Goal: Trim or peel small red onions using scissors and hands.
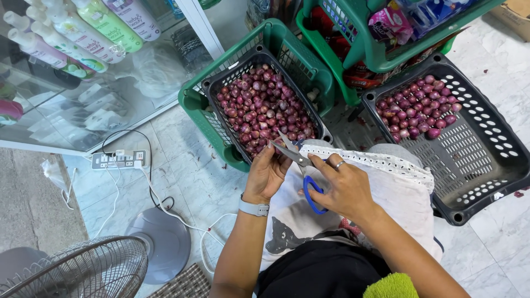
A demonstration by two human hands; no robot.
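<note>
Holding blue-handled scissors (302, 165), right hand (345, 187) has fingers through loops, blades parted, pointing toward 10 o'clock. Left hand (266, 174) curled shut around something hidden at blade tips. Black basket (218, 110) of shallots (265, 107) at 12 o'clock; second black basket (475, 160) at 2 o'clock.

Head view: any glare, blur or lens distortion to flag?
Head view: even, soft light, faint shadows; reflections haze the glass cabinet; wide-angle bend at the edges, baskets splay outward; scissors, left hand and right hand are sharp; the fan at the corner is slightly soft.
</note>
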